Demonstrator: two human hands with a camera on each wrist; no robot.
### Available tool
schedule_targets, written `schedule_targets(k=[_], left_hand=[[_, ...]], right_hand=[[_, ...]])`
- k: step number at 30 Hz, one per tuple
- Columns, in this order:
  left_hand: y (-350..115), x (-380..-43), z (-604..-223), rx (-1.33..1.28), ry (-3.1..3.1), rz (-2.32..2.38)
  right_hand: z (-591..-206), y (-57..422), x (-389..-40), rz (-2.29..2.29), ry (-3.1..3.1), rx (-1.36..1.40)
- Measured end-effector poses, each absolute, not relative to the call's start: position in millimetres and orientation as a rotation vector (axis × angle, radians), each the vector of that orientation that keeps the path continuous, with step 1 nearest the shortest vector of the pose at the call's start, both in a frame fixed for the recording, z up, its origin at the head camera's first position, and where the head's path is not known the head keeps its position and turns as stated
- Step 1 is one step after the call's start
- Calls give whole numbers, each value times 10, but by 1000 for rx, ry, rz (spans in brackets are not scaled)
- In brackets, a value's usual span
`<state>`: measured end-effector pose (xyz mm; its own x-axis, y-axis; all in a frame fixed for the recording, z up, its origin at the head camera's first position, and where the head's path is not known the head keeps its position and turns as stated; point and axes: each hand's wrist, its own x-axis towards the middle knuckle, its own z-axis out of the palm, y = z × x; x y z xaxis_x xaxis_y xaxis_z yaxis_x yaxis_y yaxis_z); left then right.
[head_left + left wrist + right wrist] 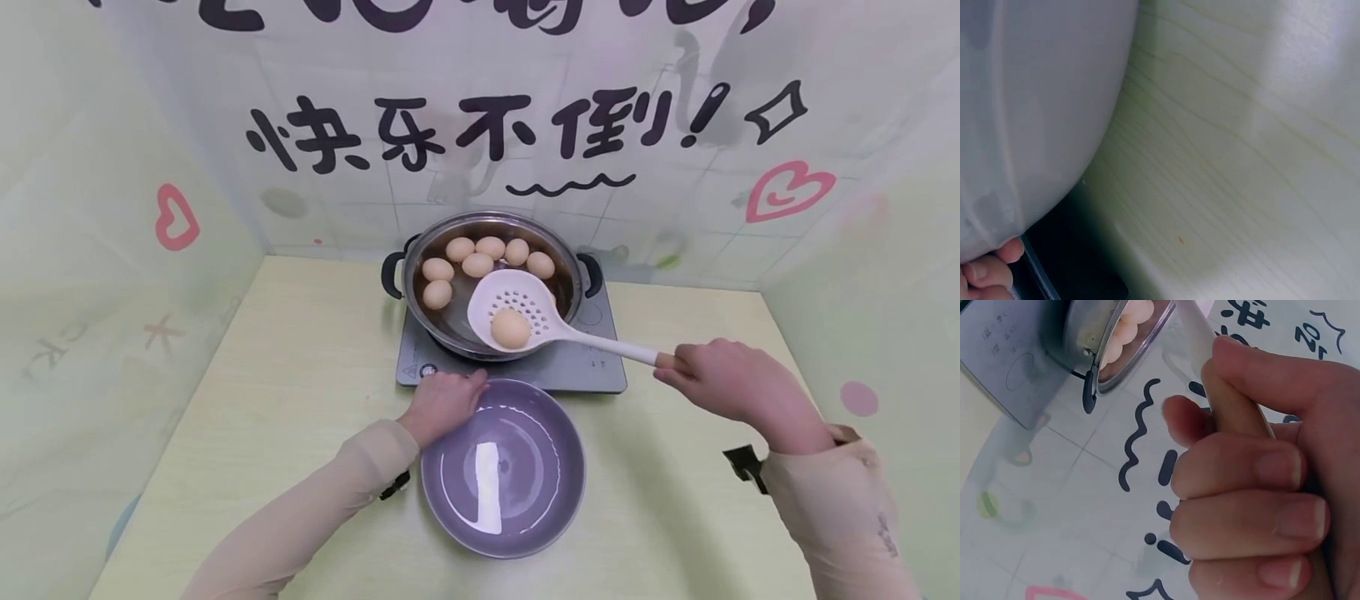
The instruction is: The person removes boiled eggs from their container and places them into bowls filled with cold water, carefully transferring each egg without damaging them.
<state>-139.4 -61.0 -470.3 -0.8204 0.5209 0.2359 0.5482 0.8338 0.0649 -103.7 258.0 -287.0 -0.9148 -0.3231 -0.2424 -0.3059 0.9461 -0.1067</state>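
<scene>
Right hand: here it is, the right hand (720, 375) with its fingers wrapped round the wooden grip (1235, 409) of the white skimmer (491, 292)!
Lone egg: riding in the skimmer, the egg (510, 328) sits toward the near edge of the perforated scoop, over the near part of the pot (491, 215).
Scoop care: that near edge looks the likeliest spill point; a level scoop and slow wrist should suit a round, slippery load.
Pot: far-centre on the cooktop (577, 377), seven eggs (477, 265) in full view, another peeping out beside the scoop.
Clearance: whether scoop touches pot rim, I cannot tell; a little extra lift would guard against a knock.
Left hand: over at the grey-purple bowl (551, 467), the left hand (444, 404) grips its far-left rim with curled fingers.
Bowl: nearer than the pot, no eggs inside; a steady rim and a low, gentle tip would spare shells.
</scene>
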Motion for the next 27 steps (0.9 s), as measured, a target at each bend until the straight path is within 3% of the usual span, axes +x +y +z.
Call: schedule_targets(k=[18,27], left_hand=[[-608,-1408,-4694,-830,-2812,-185],[-601,-1402,-4693,-832,-2821,-214]], right_hand=[[-3056,2829,-68,-109,2973,-296],[-3286,2854,212,-187,2968,-241]])
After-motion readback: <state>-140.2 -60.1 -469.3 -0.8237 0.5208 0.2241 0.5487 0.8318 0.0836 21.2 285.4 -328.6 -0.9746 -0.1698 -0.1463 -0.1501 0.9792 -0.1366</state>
